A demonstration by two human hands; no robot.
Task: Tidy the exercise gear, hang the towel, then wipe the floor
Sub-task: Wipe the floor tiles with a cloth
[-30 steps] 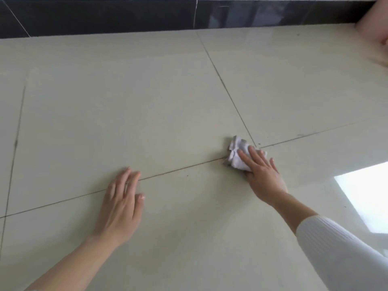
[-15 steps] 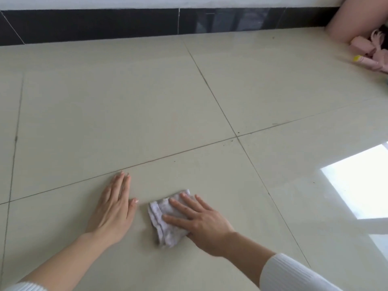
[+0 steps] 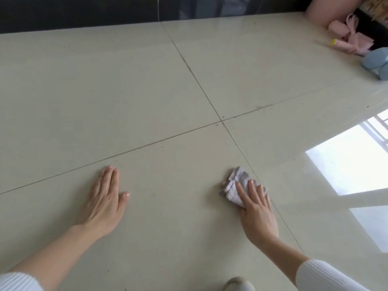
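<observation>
At the bottom edge the pale toe of a shoe [image 3: 238, 284] shows, with a white ribbed left sleeve [image 3: 17, 282] and right sleeve [image 3: 327, 276] at either corner. The left hand [image 3: 105, 203] lies flat on the floor [image 3: 105, 91] just where it lay half a second ago, palm down, fingers straight and close together, thumb spread to the side, holding nothing. The right hand [image 3: 257, 216] has swept away from it. Half a second ago the crumpled pale lilac cloth [image 3: 236, 182] sat just beside the left thumb; now it is well apart from that hand, off to the right, close beside the grout line [image 3: 241, 150] that runs toward the person. A second ago it lay farther out, by the crossing of the grout lines. The right hand presses the cloth down on the tile with straight, slightly spread fingers [image 3: 252, 186] laid over its near half, not curled round it; the far half sticks out beyond the fingertips. Whether the thumb tucks under the cloth I cannot tell. To the right a bright window reflection [image 3: 352, 162] lies on the glossy tile. More of the far right corner is in view than before: pink rolled gear [image 3: 348, 39] with a yellow tip [image 3: 334, 42], and just nearer than it a blue dumbbell [image 3: 374, 59] that did not show earlier. Behind them stands a rounded pink bulk [image 3: 323, 7] that I cannot identify. A dark skirting [image 3: 84, 11] bounds the floor at the far edge.
</observation>
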